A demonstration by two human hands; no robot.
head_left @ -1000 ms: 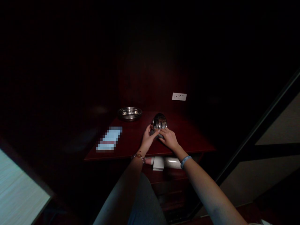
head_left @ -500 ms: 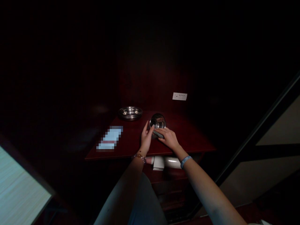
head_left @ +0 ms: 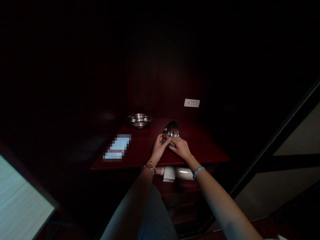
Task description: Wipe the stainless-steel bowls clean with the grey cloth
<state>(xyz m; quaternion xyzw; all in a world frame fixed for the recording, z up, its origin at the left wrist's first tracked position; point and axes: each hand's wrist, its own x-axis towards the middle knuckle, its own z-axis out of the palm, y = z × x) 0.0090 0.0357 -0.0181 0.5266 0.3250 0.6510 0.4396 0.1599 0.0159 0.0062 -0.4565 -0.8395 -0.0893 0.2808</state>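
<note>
We had a shiny metal bowl [head_left: 173, 129] between both hands, midway along the dark red table [head_left: 205, 146].

Our left hand [head_left: 158, 149] was curled around the bowl's left side, fingers gripping it, while the fingers of our right hand [head_left: 182, 147] were closed over a grey cloth [head_left: 172, 144] at its near side; we could not tell whether the bowl touched the tabletop. We judged it light and stiff, unlikely to break if dropped but perhaps easily dented, and its polished wall looked slippery under bare skin. The rim seemed the surest hold, thumb on one face and fingers on the other, with the soft, limp cloth adding friction. Stacked metal dishes [head_left: 139, 120] stood by the table's back left corner.
</note>
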